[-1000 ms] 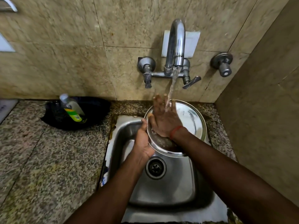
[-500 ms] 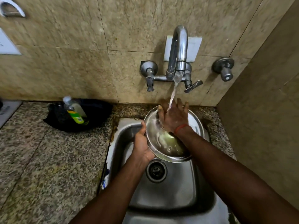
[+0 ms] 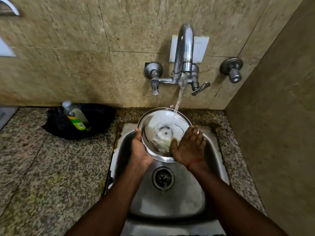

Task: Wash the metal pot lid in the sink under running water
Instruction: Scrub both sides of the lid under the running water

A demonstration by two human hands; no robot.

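Note:
The round metal pot lid (image 3: 158, 121) is held tilted over the steel sink (image 3: 170, 201), its hollow underside facing me. Water from the wall tap (image 3: 185, 48) falls onto the lid's upper right part and pools frothy near its centre. My left hand (image 3: 139, 150) grips the lid's left rim, thumb over the edge. My right hand (image 3: 189, 147) lies flat with fingers spread against the lid's lower right rim, a red thread at its wrist.
A dish soap bottle (image 3: 75, 116) leans in a black bag (image 3: 98, 116) on the granite counter (image 3: 51, 167), left of the sink. The drain (image 3: 163, 178) sits below the lid. A second valve (image 3: 232, 70) is on the wall, and a side wall stands close on the right.
My right hand slid from the lid's upper middle, under the stream, down to its lower right rim. The lid's inner face is now uncovered and the water strikes it directly.

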